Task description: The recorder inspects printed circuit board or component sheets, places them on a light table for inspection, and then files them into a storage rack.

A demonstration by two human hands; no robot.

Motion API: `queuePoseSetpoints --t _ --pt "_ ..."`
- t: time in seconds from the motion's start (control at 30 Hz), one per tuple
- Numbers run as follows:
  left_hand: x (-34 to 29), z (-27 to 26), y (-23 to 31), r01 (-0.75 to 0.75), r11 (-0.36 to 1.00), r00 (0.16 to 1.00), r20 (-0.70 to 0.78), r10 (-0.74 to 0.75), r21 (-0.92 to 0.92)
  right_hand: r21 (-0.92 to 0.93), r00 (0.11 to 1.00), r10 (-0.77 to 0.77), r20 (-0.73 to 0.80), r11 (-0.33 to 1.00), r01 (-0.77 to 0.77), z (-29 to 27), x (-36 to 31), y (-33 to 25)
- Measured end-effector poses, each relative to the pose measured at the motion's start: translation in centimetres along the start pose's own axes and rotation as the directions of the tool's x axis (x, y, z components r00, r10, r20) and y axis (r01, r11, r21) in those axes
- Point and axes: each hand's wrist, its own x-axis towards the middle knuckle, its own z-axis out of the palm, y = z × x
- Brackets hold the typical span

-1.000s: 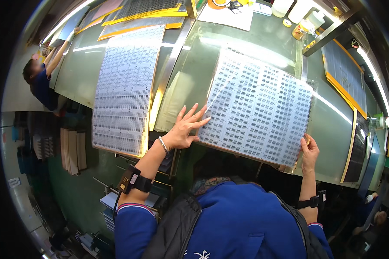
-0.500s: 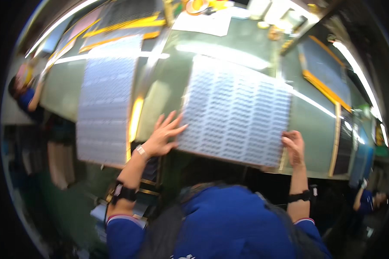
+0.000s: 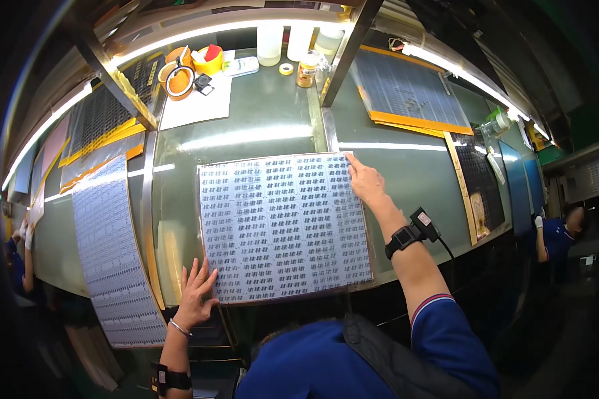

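Left hand (image 3: 194,292) flat, fingers spread, at panel sheet (image 3: 283,226) 7 o'clock corner; right hand (image 3: 365,181) open, pinning 1 o'clock corner. Gripping nothing. Imo keep palms flat, press evenly, don't buckle it.

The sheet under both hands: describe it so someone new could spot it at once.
On the green table, look at the middle, just ahead of the person. The sheet lies flat there, grey-white, covered in a grid of small dark marks. The left hand touches its near-left corner and the right hand its far-right corner; the long strip to the left lies untouched.
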Motion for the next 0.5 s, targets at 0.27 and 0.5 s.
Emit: queuePoseSetpoints --t 0.27,0.5 --pt "0.2 -0.1 0.1 0.020 1.000 1.000 0.013 -0.020 -0.001 -0.025 1.000 -0.023 -0.010 0.999 0.023 -0.1 0.5 -0.2" --pt "0.1 0.0 0.4 0.029 0.994 0.999 -0.025 -0.026 0.104 -0.287 1.000 0.011 0.028 0.958 -0.003 -1.9 0.3 -2.4"
